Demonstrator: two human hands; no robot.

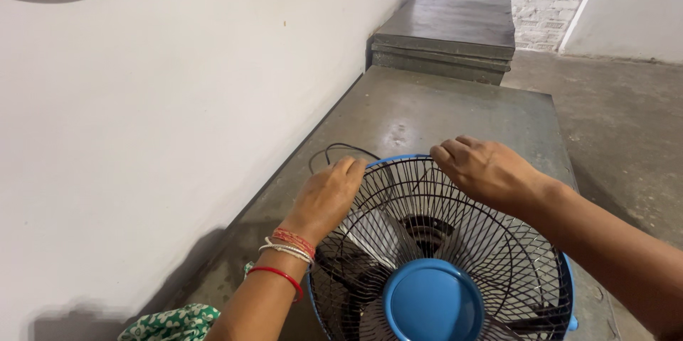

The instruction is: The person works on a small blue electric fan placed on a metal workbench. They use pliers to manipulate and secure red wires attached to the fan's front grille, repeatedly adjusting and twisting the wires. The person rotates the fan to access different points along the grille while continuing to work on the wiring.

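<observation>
A table fan lies face up on a grey stone slab [398, 109]. Its black wire grille [491, 241] has a blue rim and a round blue centre cap [432, 302]; grey blades show underneath. My left hand [326, 198], with red and white bangles at the wrist, rests on the grille's upper left rim, fingers curled over it. My right hand [484, 170] grips the upper rim a little to the right, fingers bent over the wires. A thin black cord [334, 150] loops out behind the fan.
A white wall [156, 113] runs along the left. Stacked grey slabs [448, 31] sit at the far end. A concrete floor [619, 120] lies to the right, with a white brick wall beyond. Green patterned cloth [174, 323] shows at the bottom left.
</observation>
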